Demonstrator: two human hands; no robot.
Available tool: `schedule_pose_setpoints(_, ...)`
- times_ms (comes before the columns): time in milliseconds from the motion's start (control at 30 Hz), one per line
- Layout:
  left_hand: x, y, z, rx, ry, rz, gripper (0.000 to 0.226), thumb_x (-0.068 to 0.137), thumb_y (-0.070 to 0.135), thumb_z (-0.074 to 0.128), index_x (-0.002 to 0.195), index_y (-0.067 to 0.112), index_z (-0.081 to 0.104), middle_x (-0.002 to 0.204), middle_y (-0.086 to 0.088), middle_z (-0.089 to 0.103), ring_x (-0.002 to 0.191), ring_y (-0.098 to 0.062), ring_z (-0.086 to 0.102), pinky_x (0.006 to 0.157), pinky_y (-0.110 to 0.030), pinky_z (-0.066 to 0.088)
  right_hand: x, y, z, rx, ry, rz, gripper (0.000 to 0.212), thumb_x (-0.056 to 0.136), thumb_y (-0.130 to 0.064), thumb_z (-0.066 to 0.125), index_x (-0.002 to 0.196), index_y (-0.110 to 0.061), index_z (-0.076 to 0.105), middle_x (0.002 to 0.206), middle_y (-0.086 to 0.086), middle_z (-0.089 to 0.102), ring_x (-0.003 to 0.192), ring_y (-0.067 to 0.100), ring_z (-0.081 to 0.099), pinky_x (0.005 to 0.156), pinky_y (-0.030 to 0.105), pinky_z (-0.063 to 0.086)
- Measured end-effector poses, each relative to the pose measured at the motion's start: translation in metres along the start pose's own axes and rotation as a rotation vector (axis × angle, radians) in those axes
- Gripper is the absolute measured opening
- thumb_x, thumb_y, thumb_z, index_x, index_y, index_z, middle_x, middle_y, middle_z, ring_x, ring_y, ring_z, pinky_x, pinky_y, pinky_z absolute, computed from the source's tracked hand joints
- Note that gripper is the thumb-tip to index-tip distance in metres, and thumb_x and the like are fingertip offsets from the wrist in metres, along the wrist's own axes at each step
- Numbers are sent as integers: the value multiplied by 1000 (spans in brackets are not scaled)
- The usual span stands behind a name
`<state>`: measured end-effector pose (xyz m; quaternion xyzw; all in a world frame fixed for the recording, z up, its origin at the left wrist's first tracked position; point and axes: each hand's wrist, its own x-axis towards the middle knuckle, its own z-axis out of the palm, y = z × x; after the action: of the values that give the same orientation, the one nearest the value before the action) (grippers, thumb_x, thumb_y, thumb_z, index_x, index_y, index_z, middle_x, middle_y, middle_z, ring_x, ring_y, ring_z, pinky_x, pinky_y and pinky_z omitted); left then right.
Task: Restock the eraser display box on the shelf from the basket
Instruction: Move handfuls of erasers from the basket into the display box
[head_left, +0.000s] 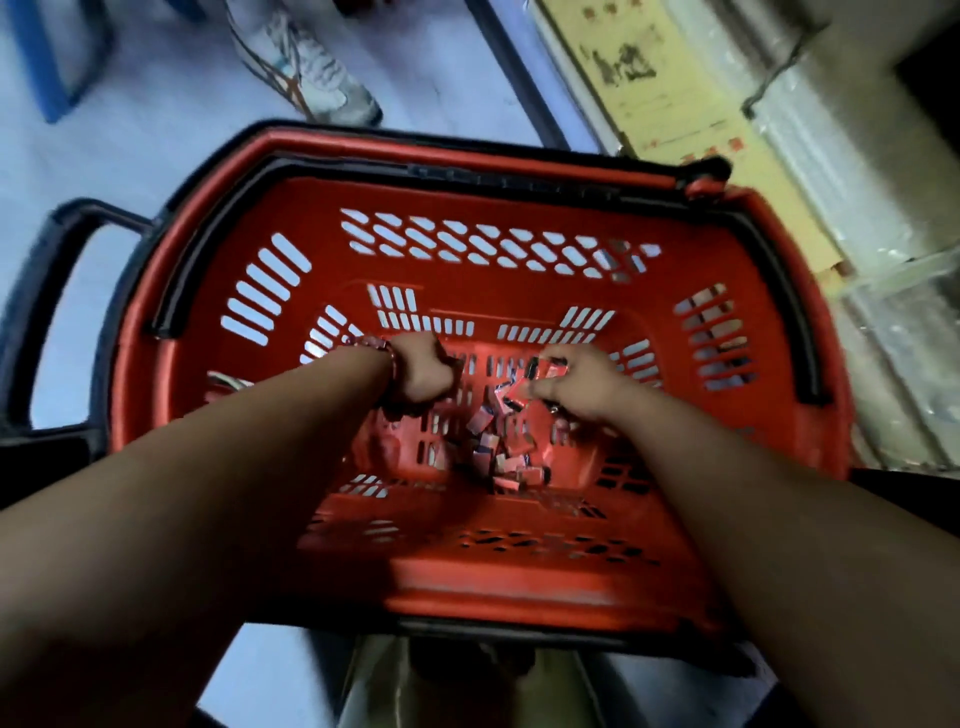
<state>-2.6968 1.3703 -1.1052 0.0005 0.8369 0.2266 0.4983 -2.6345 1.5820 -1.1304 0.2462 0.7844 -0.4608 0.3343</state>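
Fig.: 2 hands reaching into red basket (519, 587). Erasers (498, 452) lying in loose heap on basket floor. Left hand (423, 374) curling fist-like, contents impossible to tell. Right hand (576, 387) pinching wrapped erasers. Pieces likely light, firm, slick-wrapped, so scooping several against palm is probably suiting best.

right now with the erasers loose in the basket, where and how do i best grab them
Come straight down from above: the basket has tall walls all round. The erasers lie jumbled as small blocks on its floor, so I'd pinch the topmost ones across their narrow sides.
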Motion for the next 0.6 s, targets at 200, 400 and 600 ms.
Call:
schedule_pose_setpoints(200,-65,48,-22,66,161,166,39,97,29,54,72,3,69,52,-8,63,41,-25,55,41,-31,50,-61,-32,-46,-25,133,-186,25,83,-12,83,100,-17,65,68,3,59,31,1,48,40,24,47)
schedule_pose_setpoints(400,-151,120,-42,222,327,362,41,94,28,57,60,7,64,48,-4,62,36,-22,55,37,-28,50,-171,-63,-109,166,338,-300,33,87,-15,81,116,-17,66,72,6,59,35,11,53,35,21,45)
schedule_pose_setpoints(600,-233,209,-39,311,425,591,35,92,34,62,73,7,69,63,-5,68,57,-22,63,50,-24,51,-274,-55,-175,350,476,-451,23,86,-15,80,105,-17,67,67,9,60,50,21,52,51,31,49)
